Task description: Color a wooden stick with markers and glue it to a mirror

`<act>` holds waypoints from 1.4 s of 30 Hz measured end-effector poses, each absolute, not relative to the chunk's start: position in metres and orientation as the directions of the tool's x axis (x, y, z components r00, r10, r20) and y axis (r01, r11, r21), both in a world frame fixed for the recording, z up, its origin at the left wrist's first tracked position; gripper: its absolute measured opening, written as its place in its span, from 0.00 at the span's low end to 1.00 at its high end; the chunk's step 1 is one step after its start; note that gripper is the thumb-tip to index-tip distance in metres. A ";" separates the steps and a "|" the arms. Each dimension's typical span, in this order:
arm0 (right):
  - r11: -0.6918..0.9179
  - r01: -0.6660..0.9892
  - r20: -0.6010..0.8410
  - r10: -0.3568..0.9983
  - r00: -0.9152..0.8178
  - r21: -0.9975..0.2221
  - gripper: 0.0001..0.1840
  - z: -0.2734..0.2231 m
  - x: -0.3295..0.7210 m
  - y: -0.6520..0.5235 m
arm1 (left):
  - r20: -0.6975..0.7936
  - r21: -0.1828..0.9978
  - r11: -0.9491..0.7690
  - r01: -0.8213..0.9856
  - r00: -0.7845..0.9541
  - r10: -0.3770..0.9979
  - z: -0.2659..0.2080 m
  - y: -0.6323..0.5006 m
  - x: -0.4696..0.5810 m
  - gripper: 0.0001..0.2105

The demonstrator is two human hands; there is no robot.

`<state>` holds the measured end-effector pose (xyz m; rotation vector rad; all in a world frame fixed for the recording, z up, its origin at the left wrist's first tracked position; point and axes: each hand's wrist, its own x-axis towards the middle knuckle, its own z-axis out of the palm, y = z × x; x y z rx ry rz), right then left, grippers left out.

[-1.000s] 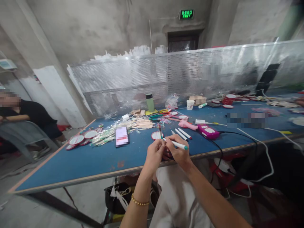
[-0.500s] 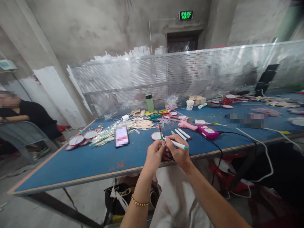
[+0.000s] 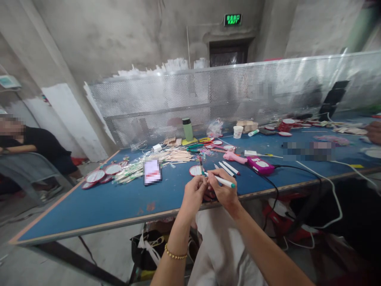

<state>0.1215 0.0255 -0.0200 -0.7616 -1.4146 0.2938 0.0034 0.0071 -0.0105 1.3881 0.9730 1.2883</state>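
My left hand (image 3: 193,194) is closed on a narrow wooden craft stick (image 3: 201,163) with dark red and green colouring, standing up from the fingertips. Wrapped round a white marker with a green end (image 3: 225,181), my right hand (image 3: 226,194) keeps its tip close to the stick. Both hands meet at the table's front edge, and the lower part of the stick is hidden by fingers. Just behind them lies a white disc with a red rim (image 3: 194,171). Several more white markers (image 3: 229,167) lie to the right of it.
On the blue table (image 3: 113,206) are a phone (image 3: 152,171), a pile of craft sticks (image 3: 178,155), red-rimmed discs (image 3: 95,176), a green bottle (image 3: 187,129), a paper cup (image 3: 237,132) and a pink-purple corded device (image 3: 260,165). Another person (image 3: 44,145) sits at left; someone's hand (image 3: 374,132) shows at right.
Another person's hand has come into view at the far right edge. My own hands, the marker and the stick have hardly moved.
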 end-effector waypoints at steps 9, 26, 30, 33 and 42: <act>0.727 0.255 0.769 0.617 0.168 -0.638 0.09 -0.019 0.121 0.026 | 0.221 0.975 -0.215 -0.059 0.124 0.967 -0.011 0.007 0.003 0.17; 0.729 0.257 0.773 0.604 0.193 -0.634 0.10 -0.019 0.120 0.026 | 0.216 0.976 -0.211 -0.054 0.128 0.968 -0.010 0.006 0.004 0.17; 0.723 0.259 0.768 0.605 0.211 -0.640 0.10 -0.020 0.120 0.026 | 0.217 0.976 -0.211 -0.057 0.133 0.967 -0.010 0.006 0.004 0.16; 0.727 0.267 0.774 0.601 0.198 -0.633 0.10 -0.019 0.121 0.026 | 0.219 0.975 -0.213 -0.059 0.126 0.967 -0.011 0.007 0.004 0.16; 0.733 0.257 0.776 0.600 0.193 -0.630 0.09 -0.018 0.121 0.025 | 0.219 0.976 -0.215 -0.046 0.122 0.968 -0.011 0.007 0.004 0.15</act>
